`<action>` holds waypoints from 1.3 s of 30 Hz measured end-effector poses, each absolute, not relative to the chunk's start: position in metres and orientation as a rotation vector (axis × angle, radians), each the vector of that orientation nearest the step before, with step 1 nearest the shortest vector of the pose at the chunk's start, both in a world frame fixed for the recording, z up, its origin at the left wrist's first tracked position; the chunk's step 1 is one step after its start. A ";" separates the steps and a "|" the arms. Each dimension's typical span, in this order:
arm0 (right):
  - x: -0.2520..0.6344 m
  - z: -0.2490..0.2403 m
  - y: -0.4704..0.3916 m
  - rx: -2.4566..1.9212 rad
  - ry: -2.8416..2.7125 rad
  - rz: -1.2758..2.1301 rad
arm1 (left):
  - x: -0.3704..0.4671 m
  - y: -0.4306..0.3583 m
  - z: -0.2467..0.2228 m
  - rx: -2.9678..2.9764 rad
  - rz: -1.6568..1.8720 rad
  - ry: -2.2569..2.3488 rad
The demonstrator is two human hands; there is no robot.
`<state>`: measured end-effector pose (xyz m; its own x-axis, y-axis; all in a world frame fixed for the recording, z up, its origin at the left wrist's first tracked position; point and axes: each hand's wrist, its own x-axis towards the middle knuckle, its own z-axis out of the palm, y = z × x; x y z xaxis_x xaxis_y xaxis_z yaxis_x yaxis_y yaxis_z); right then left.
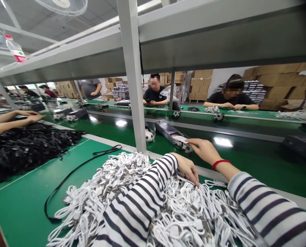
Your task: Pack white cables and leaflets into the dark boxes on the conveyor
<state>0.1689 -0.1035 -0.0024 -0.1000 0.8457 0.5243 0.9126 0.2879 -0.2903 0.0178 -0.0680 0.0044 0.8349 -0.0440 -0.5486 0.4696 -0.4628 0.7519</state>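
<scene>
My left hand [187,168] reaches down into a heap of white USB cables [122,178], each tied in a loop. Its fingers are closed together with the tips among the cables; whether a cable is between them is hidden. Farther out, my right hand [206,151] pinches a thin white flap or card [180,139] at the open end of a dark printed box [165,129]. A black-and-white football-patterned ball [186,147] in clear wrap shows at that end of the box, below my fingers.
A grey post [132,75] rises just ahead, under a long overhead shelf [220,37]. Black straps [26,147] lie heaped at left, near a co-worker's hands [31,116]. More boxes and balls rest on the green belt [112,128]. Two people sit opposite.
</scene>
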 end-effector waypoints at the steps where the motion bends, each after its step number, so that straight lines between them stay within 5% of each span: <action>1: 0.169 -0.002 -0.103 -1.584 -1.948 -0.141 | 0.018 -0.068 0.004 1.968 -0.612 0.323; 26: 0.197 -0.003 -0.098 -1.911 -1.888 -0.032 | 0.014 -0.063 0.006 1.784 -0.222 0.522; 34: 0.208 -0.001 -0.102 -1.948 -1.825 0.010 | 0.012 -0.053 0.010 1.816 0.131 0.457; 39: 0.226 0.044 -0.111 -1.911 -1.558 0.059 | 0.008 -0.039 0.015 1.898 0.584 0.525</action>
<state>0.2256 -0.1114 0.0442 0.2886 0.8864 0.3619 0.8566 -0.0702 -0.5112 0.0076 -0.0386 0.0154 0.7861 0.5974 0.1584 0.0939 -0.3688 0.9247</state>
